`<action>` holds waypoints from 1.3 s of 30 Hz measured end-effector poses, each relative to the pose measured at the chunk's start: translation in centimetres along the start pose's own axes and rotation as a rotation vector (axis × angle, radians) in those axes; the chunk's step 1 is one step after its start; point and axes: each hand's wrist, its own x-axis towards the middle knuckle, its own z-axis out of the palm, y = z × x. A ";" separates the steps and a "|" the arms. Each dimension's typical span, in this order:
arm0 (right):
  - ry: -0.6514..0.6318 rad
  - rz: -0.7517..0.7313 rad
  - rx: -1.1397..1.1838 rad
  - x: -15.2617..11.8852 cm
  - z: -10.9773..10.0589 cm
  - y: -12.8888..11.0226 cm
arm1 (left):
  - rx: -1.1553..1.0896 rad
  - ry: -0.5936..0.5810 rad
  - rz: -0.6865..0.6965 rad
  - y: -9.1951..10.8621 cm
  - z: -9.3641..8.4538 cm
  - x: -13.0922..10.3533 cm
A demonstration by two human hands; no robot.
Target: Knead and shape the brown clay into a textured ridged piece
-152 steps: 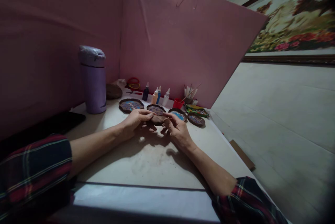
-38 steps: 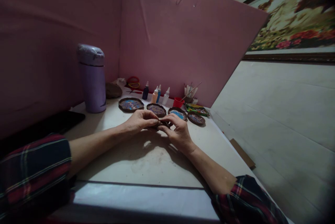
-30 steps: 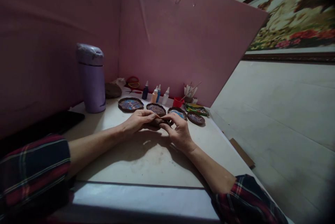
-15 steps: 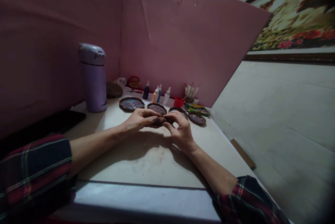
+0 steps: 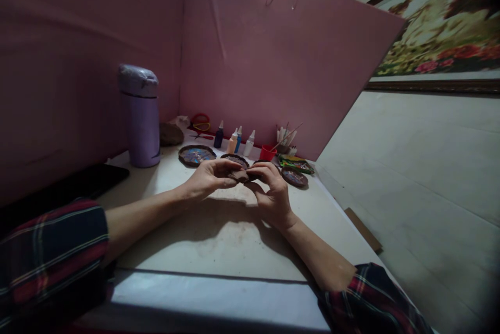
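Note:
A small piece of dark brown clay [image 5: 239, 175] is held between both hands above the white table [image 5: 219, 243]. My left hand [image 5: 209, 178] grips its left side, thumb below and fingers above. On its right side, my right hand [image 5: 269, 188] pinches it with thumb and fingers. Just behind the hands are two dark round dishes, partly hidden by the fingers. A scalloped dark dish [image 5: 197, 156] with blue and purple colour lies to the left, and another round dish [image 5: 294, 176] to the right.
A purple tumbler [image 5: 140, 120] stands at the left, near a brown clay lump [image 5: 170, 134]. Small bottles [image 5: 232, 142], scissors [image 5: 201, 136], a red cup [image 5: 267, 152] and a green packet [image 5: 296, 164] line the back, before a pink panel [image 5: 281, 63].
The clay piece has tilted and moved slightly up between the fingers, showing more of its surface. My right hand's fingers have shifted, with a wider gap above the thumb.

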 end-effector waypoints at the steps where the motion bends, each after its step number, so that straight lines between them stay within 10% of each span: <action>1: -0.001 0.001 -0.007 0.0 0.0 0.0 | 0.003 0.006 0.007 0.0 0.0 0.0; 39: -0.038 -0.074 0.010 -0.1 0.2 0.6 | 0.124 0.083 0.032 0.4 -0.1 -0.1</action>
